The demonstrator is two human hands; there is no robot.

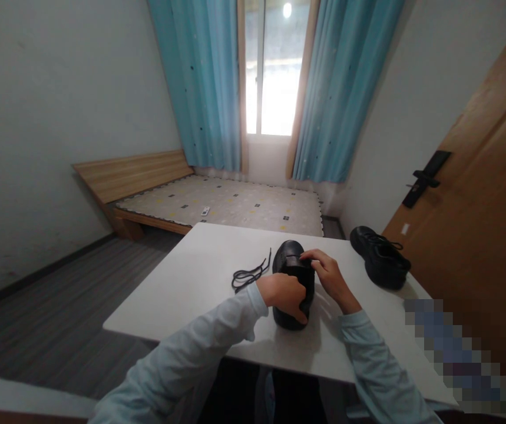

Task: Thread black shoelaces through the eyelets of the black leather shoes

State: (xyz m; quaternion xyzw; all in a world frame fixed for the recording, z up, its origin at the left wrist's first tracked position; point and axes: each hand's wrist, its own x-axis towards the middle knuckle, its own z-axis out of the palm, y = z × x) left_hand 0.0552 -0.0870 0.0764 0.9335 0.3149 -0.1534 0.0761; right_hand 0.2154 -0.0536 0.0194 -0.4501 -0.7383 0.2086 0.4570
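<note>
A black shoe (291, 248) without its lace stands on the white table, toe pointing toward the window. My left hand (283, 294) reaches across its opening from the left and grips the shoe, with the fingers partly hidden at the opening and the thumb near the heel. On the other side, my right hand (328, 275) has its fingertips closed on the shoe's edge by the tongue. Just left of the shoe lies a loosely coiled black shoelace (249, 275), untouched by either hand.
The white table (182, 288) also carries a second, laced black shoe (383, 259) near its right edge. Beyond it stands a bed (235, 203) with a small white remote (205, 211). A wooden door (478, 194) is at the right. A pixelated patch covers the table's right corner.
</note>
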